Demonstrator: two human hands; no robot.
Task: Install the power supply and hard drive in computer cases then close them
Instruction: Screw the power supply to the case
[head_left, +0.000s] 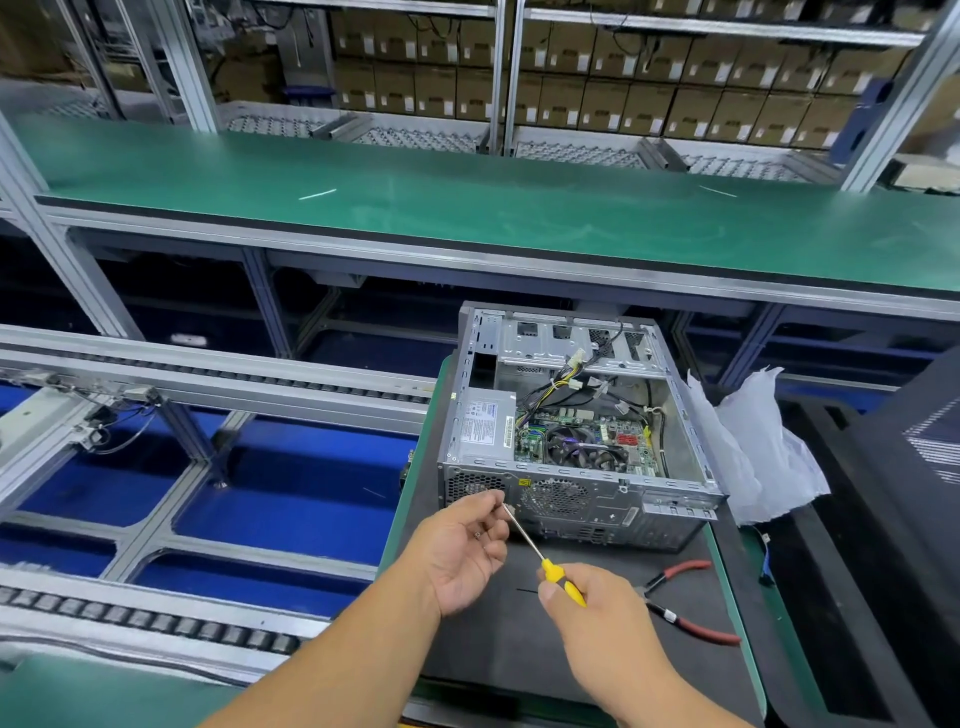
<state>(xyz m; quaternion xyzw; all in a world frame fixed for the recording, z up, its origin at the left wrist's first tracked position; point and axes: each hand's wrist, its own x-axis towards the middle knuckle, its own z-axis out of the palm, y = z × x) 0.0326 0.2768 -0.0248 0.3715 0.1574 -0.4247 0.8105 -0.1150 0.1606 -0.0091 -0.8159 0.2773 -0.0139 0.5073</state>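
Observation:
An open grey computer case (670, 499) lies on its side on a dark mat, rear panel toward me. Inside, a silver power supply (485, 423) sits at the left, beside the motherboard and its fan (574, 447). My right hand (597, 605) grips the yellow handle of a screwdriver (558, 577), whose shaft slants up to the case's rear panel near the power supply corner. My left hand (462, 551) pinches the shaft near its tip, and small screws lie in its palm.
Red-handled pliers (685, 603) lie on the mat (519, 649) right of my right hand. Crumpled white plastic wrap (758, 452) sits against the case's right side. A black panel (909, 467) stands further right. A roller conveyor (156, 374) runs on the left, a green bench (467, 208) behind.

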